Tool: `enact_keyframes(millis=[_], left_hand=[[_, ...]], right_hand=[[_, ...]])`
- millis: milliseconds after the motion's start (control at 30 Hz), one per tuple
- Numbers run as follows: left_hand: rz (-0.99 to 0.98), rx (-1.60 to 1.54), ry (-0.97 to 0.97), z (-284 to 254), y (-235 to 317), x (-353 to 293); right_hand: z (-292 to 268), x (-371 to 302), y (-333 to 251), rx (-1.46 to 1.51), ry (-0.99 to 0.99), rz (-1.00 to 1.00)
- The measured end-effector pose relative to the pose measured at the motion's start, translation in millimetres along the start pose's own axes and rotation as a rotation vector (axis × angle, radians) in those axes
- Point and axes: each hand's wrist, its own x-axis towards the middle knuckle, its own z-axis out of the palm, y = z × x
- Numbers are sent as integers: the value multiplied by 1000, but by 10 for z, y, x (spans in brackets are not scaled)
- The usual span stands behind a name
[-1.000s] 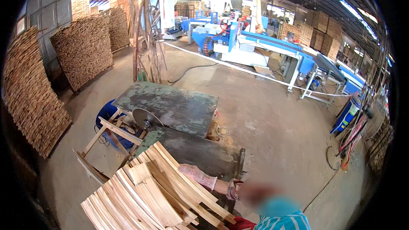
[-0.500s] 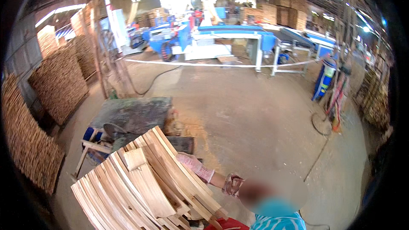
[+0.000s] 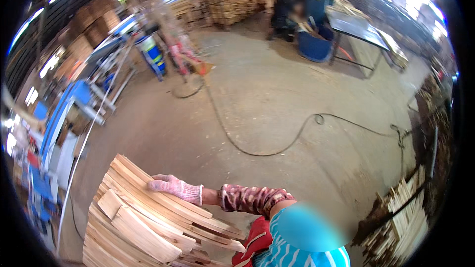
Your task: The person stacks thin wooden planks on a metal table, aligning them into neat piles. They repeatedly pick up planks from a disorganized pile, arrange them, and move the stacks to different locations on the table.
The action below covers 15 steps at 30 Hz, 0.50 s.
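Observation:
Against my body I carry a bundle of pale wooden strips point(image 3: 143, 212), stacked side by side, with a few short pieces lying crosswise on top. My right hand point(image 3: 170, 186), in a pink-white knitted glove, is wrapped over the bundle's far right edge. A patterned sleeve cover point(image 3: 250, 200) is on that forearm, and a turquoise striped shirt point(image 3: 316, 237) shows at the shoulder. Some red cloth point(image 3: 257, 242) is beside the near ends of the strips. My left hand is out of sight.
A black hose point(image 3: 257, 154) snakes over the concrete floor. Blue machines point(image 3: 69, 106) stand at left behind a white line. Far off, a person point(image 3: 284, 15) crouches by a blue tub point(image 3: 315, 44) and a metal table point(image 3: 356, 29). Wooden sticks point(image 3: 401, 217) lie at lower right.
My view has swung to the right, so the blue machines now sit at the left and the tub, table and crouching person have come in. The bundle stays in my hold.

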Motion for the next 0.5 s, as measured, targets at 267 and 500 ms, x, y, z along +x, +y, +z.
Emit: enact_keyframes(millis=[267,500], left_hand=[[-139,256,-443,2506,1,1358],[-204,412,-737,4323,-133,1699]], right_hand=[[-2112,-1005,-850,-139,567,-283],[-2777,-2564,-1224,29,979,-550]])
